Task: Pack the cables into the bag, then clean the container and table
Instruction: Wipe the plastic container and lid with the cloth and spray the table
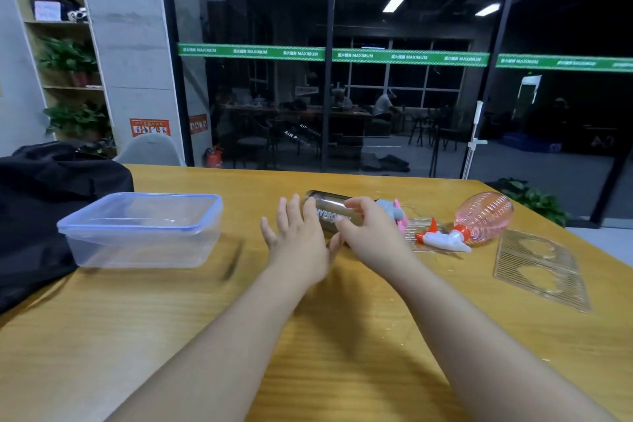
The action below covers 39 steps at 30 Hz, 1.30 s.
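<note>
Container (144, 229) first: we see the clear plastic box with its blue rim sitting open on the wooden table (308, 353), touching the black bag (41, 209) at the left edge, and we see nothing inside it. We see no cables on the tabletop, so we judge the packing is likely done and the cleaning part is in hand, though the bag's inside is hidden from us. Our right hand (366, 226) curls over a dark bottle (329, 212) lying on its side and grips it around the printed middle; our left hand (298, 243) is flat and relaxed, fingers straight, just beside the bottle's near end and holding nothing. To do this step well, we think we should lift the bottle cleanly rather than roll it, since a round body on its side can slip away toward the pink spray bottle (479, 219), which also lies on its side just to the right. A small pink and grey object (394, 212) sits behind our right hand; we cannot tell what it is. Two clear ribbed sheets (537, 267) lie further right, near the table's corner. We should steady the bottle with the free hand, stand it upright well apart from the container, and leave the surface bare for wiping.
</note>
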### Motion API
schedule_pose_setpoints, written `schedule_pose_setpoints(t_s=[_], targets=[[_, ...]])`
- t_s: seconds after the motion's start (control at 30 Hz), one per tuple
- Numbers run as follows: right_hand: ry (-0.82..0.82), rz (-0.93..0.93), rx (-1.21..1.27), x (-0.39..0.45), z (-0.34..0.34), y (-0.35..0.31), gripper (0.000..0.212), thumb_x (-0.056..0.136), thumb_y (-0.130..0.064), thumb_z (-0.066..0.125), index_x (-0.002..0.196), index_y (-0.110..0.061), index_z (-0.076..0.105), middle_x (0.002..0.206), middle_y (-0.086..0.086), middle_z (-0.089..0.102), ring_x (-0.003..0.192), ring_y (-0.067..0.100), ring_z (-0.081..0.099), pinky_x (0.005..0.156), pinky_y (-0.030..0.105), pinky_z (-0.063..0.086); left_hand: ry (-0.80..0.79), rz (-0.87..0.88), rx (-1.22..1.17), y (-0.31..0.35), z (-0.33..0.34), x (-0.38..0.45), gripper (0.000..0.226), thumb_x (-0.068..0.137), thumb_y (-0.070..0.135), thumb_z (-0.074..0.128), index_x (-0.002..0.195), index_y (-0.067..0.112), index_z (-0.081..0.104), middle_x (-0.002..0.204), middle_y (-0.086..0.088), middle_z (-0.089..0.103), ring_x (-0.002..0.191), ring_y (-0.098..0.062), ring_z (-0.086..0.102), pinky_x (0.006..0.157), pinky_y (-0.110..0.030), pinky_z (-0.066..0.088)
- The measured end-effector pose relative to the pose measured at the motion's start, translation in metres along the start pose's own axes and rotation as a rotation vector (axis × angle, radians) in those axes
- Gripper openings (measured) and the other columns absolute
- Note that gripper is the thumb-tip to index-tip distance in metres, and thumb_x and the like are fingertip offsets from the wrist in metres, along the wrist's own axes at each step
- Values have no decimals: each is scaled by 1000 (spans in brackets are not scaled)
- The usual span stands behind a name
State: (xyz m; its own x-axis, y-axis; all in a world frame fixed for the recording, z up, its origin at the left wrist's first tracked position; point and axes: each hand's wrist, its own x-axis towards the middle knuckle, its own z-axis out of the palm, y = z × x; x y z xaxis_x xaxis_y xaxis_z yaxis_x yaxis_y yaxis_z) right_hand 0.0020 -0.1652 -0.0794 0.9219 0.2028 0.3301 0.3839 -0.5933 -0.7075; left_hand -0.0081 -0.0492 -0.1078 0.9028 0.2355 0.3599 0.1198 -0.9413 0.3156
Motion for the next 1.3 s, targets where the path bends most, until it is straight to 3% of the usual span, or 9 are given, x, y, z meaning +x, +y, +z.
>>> schedule_pose_setpoints(t_s=[0.13,0.3,0.5,0.63,0.77,0.83,0.93,1.1,1.3], targets=[[109,32,-208,16,-9,18,47,90,-29,57,133,-20,42,135,2,42,126,20,34,104,33,31,17,50,-57,-2,8,8,73,91,56,35,147,21,4,156,-2,-6,143,-21,-13,112,-52,-5],[199,97,-293,33,-27,34,64,87,-28,61,141,-13,31,144,9,30,129,26,27,105,34,27,78,149,-163,-28,11,8,63,93,46,41,145,26,12,155,4,3,143,-14,-8,116,-39,-3],[92,333,-146,53,-37,40,104,74,-49,75,149,-12,13,151,16,25,138,33,26,110,45,28,81,130,-308,-34,18,8,61,92,42,46,144,25,19,153,5,13,143,-13,-1,116,-33,3],[-59,483,44,51,-39,41,105,78,-47,72,149,-6,6,128,25,52,115,36,53,102,44,36,89,100,-363,-39,18,11,58,92,38,48,143,24,23,151,4,18,142,-15,5,116,-34,8],[-143,476,62,54,-35,54,107,73,-53,73,149,-9,12,80,9,60,70,19,61,76,31,45,147,46,-414,-42,17,16,55,92,29,50,141,19,29,147,-1,27,139,-21,15,114,-33,13],[-165,462,78,55,-34,57,107,72,-49,76,149,-11,11,92,6,56,64,16,59,60,24,42,141,43,-419,-42,17,16,54,92,28,50,141,19,29,146,0,29,139,-21,16,113,-34,14],[-184,431,77,57,-33,63,111,67,-50,79,149,-18,12,126,12,50,57,18,60,57,24,44,118,56,-421,-40,17,15,55,92,29,49,142,20,27,146,1,27,139,-20,14,114,-34,15],[-132,402,107,60,-27,67,100,68,-43,81,144,-18,21,107,16,60,53,20,53,58,27,47,117,45,-437,-41,15,13,56,92,29,50,142,20,26,145,2,28,138,-20,16,114,-37,17],[-59,352,296,67,-22,60,93,69,-31,83,141,-32,24,122,7,49,73,20,55,43,23,43,124,47,-443,-40,13,12,57,91,29,50,142,20,25,145,3,28,137,-18,17,113,-35,18]])
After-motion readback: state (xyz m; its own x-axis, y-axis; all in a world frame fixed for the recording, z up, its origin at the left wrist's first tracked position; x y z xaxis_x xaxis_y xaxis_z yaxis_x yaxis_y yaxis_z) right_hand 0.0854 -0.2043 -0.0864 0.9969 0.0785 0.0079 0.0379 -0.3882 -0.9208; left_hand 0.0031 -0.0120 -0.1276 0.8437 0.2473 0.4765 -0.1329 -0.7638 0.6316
